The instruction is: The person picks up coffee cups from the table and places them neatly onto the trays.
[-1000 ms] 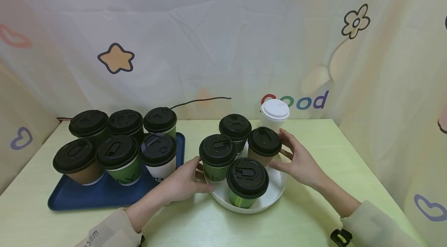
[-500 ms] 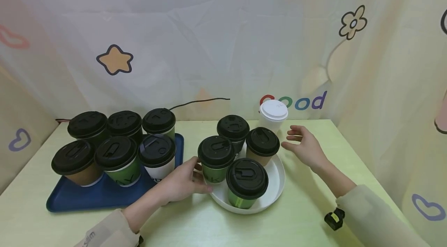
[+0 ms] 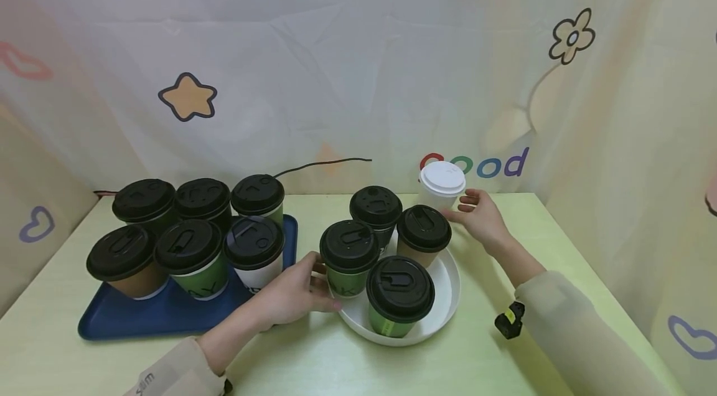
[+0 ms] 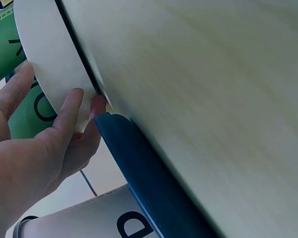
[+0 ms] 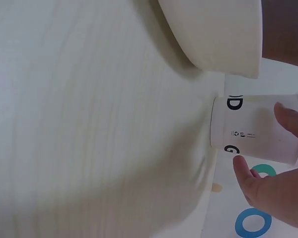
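Note:
My left hand [image 3: 299, 291] rests against the left side of a round white plate [image 3: 450, 296]. In the left wrist view its fingertips touch the plate's outer wall [image 4: 49, 47], close to a green cup [image 4: 25, 111]. Four lidded cups would be several: on the plate stand a front green cup [image 3: 400, 296], a left green cup [image 3: 348, 259], a brown cup [image 3: 422, 237] and a dark-lidded cup [image 3: 376, 212]. Behind them, off the plate, stands a white cup [image 3: 440, 184] with a white lid. My right hand [image 3: 483, 221] is beside it, thumb and fingers apart around its body [image 5: 260, 126] in the right wrist view.
A blue tray [image 3: 151, 315] on the left holds several black-lidded cups, among them a brown cup [image 3: 126, 259] and a white cup [image 3: 254, 253]. Its edge lies close to my left hand. A printed curtain [image 3: 358, 72] hangs behind the table.
My right hand has left the side of the brown cup and moved back to the white cup. My left hand has stayed at the plate.

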{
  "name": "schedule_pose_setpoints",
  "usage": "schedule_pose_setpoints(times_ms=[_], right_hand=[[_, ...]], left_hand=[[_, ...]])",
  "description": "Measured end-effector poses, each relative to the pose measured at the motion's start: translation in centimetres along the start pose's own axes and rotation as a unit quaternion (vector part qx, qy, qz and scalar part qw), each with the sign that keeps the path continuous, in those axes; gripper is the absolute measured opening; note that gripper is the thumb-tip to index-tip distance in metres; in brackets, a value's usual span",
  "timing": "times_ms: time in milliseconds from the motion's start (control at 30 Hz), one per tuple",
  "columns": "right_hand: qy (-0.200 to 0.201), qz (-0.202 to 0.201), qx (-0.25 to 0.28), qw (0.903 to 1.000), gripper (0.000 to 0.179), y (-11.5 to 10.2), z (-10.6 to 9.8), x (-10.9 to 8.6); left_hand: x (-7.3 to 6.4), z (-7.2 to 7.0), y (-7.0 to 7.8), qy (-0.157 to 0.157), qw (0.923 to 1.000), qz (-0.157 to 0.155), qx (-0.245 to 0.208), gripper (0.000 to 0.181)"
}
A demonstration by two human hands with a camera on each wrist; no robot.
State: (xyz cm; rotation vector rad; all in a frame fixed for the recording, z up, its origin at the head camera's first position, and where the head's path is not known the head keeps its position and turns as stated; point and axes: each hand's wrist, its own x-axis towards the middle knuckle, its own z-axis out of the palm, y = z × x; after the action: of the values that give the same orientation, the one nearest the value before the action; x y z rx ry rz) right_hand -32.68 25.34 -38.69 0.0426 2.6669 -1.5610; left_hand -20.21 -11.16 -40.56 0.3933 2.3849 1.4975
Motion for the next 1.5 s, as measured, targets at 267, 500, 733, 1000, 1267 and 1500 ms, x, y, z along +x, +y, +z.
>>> schedule_pose_setpoints(times_ms=[267,500,733,1000,1267,1500], right_hand=[[-0.008,-0.026,0.02,0.9994,0.092,-0.2,0.4,1.1],[0.002,-0.043,0.031,0.9986,0.088,-0.2,0.9,1.5],[0.013,-0.056,0.015,0.9983,0.084,0.0,0.9,1.6],[0.021,-0.063,-0.004,0.9978,0.085,0.1,-0.3,0.4],[0.017,-0.075,-0.012,0.997,0.087,0.4,-2.1,-1.5],[0.017,-0.074,-0.021,0.9969,0.086,0.6,-3.6,-4.0]], left_hand=[[-0.1,0.0,0.0,-0.006,0.9998,0.009,-0.016,0.064],[-0.1,0.0,0.0,-0.005,0.9995,0.007,-0.031,0.068],[0.2,0.1,0.0,-0.012,0.9995,0.0,-0.029,0.081],[0.2,0.1,0.1,-0.022,0.9993,0.012,-0.028,0.069],[0.2,0.1,0.1,-0.018,0.9995,0.014,-0.022,0.068],[0.4,0.1,0.2,-0.019,0.9997,0.013,-0.012,0.067]])
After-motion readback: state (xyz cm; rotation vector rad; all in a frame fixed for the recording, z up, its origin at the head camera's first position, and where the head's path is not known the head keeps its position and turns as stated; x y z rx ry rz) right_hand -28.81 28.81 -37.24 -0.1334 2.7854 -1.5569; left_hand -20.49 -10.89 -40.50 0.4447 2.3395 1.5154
